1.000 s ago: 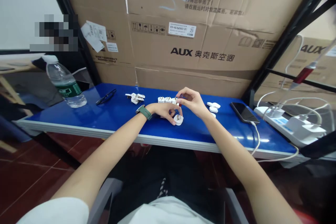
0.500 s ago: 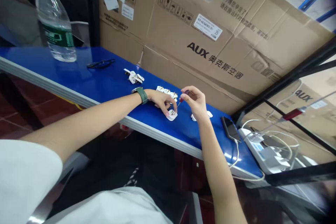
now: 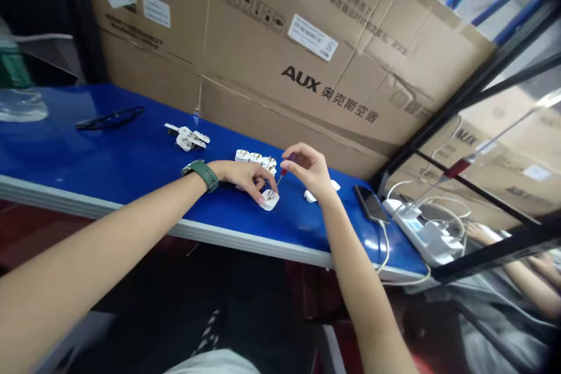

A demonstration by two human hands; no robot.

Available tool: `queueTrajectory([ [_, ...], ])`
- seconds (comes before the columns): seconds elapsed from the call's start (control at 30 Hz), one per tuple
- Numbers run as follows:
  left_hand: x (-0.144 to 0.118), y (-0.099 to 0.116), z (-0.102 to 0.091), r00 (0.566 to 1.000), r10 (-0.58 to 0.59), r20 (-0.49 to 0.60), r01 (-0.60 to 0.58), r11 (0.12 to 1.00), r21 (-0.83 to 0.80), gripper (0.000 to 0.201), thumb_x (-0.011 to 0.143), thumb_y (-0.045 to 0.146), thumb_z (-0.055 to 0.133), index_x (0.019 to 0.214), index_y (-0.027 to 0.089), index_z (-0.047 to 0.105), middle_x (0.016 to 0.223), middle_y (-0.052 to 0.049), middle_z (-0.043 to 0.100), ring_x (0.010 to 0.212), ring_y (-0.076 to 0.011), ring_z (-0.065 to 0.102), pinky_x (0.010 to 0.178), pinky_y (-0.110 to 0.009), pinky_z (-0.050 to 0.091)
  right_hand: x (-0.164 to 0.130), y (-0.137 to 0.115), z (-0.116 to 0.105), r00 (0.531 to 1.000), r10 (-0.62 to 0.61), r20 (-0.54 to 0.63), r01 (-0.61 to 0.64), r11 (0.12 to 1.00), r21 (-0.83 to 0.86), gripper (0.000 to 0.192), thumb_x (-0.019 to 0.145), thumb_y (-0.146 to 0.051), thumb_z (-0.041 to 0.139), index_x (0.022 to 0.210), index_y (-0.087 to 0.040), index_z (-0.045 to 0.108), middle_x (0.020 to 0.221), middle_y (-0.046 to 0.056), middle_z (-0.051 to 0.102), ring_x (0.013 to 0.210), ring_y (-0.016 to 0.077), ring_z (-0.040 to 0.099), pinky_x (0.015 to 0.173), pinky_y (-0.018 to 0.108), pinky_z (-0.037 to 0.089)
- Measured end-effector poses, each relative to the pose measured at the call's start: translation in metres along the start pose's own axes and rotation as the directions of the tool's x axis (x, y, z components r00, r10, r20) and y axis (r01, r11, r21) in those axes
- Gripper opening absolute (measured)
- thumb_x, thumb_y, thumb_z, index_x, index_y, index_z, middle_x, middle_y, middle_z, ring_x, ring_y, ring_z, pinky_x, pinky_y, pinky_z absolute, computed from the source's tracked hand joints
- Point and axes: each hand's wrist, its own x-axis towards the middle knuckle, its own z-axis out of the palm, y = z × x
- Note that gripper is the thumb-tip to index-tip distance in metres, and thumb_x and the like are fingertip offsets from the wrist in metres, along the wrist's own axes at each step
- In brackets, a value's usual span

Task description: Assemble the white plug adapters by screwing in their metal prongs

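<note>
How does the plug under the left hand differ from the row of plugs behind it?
The plug under the left hand lies alone near the table's front edge, pinned by fingertips, with the screwdriver from the right hand set into it. The row of plugs sits farther back, side by side, untouched by the tool. Both are white with prongs pointing up.

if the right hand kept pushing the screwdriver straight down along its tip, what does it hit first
Most likely the white plug that the left hand pins to the blue table; the screwdriver in the right hand already seems to touch it.
</note>
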Motion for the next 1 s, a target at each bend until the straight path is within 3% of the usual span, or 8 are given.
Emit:
queueTrajectory([
  [0.13,0.001,0.004,-0.001,0.999,-0.050,0.011,0.049,0.998,0.038,0.059,0.075,0.046,0.085,0.126,0.021,0.069,0.062,0.006,0.053,0.046,-0.0094,0.043,0.047,-0.024,0.035,0.000,0.001,-0.003,1.000,-0.006,-0.017,0.006,1.000,-0.011,0.036,0.078,-0.048,0.085,0.091,-0.019,0.067,0.085,0.003,0.069,0.074,0.0167,0.068,0.069,0.031,0.059],
  [0.3,0.001,0.014,0.000,0.996,-0.083,0.036,0.081,0.995,0.054,0.058,0.075,0.047,0.085,0.124,0.021,0.069,0.062,0.006,0.052,0.045,-0.0093,0.043,0.046,-0.024,0.034,-0.004,0.002,0.000,0.999,-0.030,-0.020,0.029,1.000,-0.005,0.027,0.084,-0.040,0.081,0.100,-0.019,0.074,0.085,0.004,0.074,0.075,0.0192,0.071,0.073,0.034,0.061],
  [0.43,0.000,0.020,0.001,0.996,-0.090,0.016,0.090,0.995,0.048,0.055,0.075,0.045,0.085,0.121,0.021,0.071,0.060,0.006,0.049,0.045,-0.0094,0.041,0.045,-0.025,0.031,-0.008,-0.003,0.000,0.996,-0.088,0.019,0.090,0.994,-0.066,0.028,0.090,-0.039,0.075,0.110,-0.020,0.078,0.097,0.006,0.076,0.079,0.0190,0.072,0.077,0.034,0.061],
  [0.57,-0.001,0.024,0.002,0.996,-0.085,0.012,0.084,0.994,0.068,0.056,0.074,0.046,0.085,0.121,0.019,0.071,0.061,0.005,0.051,0.047,-0.0097,0.043,0.048,-0.025,0.031,-0.009,-0.008,-0.003,0.990,-0.081,0.112,0.080,0.997,0.019,0.037,0.097,-0.042,0.067,0.127,-0.021,0.073,0.110,0.009,0.077,0.095,0.0219,0.073,0.088,0.038,0.060],
  [0.73,-0.001,0.029,0.004,0.999,-0.041,-0.017,0.043,0.995,0.094,0.054,0.073,0.047,0.086,0.117,0.018,0.073,0.057,0.007,0.046,0.051,-0.0096,0.040,0.052,-0.024,0.031,-0.007,-0.002,-0.004,0.993,-0.101,0.061,0.099,0.995,0.031,0.032,0.086,-0.040,0.079,0.110,-0.019,0.078,0.095,0.006,0.074,0.085,0.0193,0.070,0.077,0.033,0.059],
  [1.0,0.012,0.019,-0.008,0.984,-0.155,0.091,0.143,0.982,0.126,0.053,0.071,0.050,0.087,0.111,0.020,0.069,0.060,0.007,0.048,0.049,-0.0100,0.041,0.048,-0.024,0.032,-0.009,-0.004,-0.002,0.986,-0.164,0.031,0.166,0.980,-0.112,0.024,0.087,-0.039,0.078,0.099,-0.019,0.077,0.095,0.005,0.069,0.084,0.0181,0.065,0.074,0.030,0.056],
])
